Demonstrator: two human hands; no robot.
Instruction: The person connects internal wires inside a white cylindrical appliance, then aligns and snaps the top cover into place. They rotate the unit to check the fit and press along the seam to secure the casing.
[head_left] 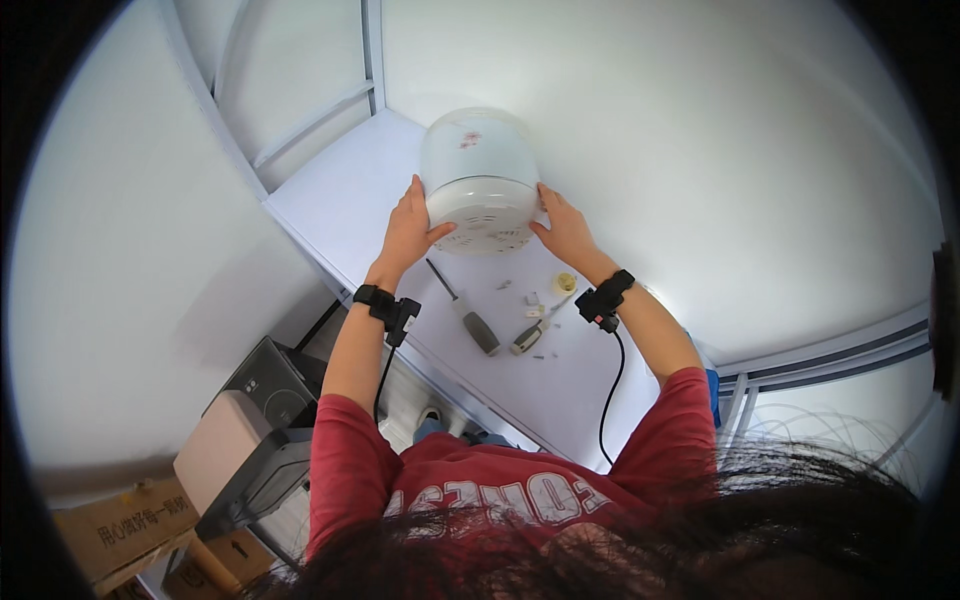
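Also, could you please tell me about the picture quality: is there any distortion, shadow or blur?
Head view: the pale frame rail at upper left curves, and the corners go black; head view: a soft shadow lies on the left wall panel; head view: the hair along the lower edge looks soft, while the white appliance, left hand and right hand look fairly clear.

Between my fingers [441, 233], the white rounded plastic appliance [482, 188] looks glossy; below them, the long grey plastic screwdriver handle [480, 333] looks matt.
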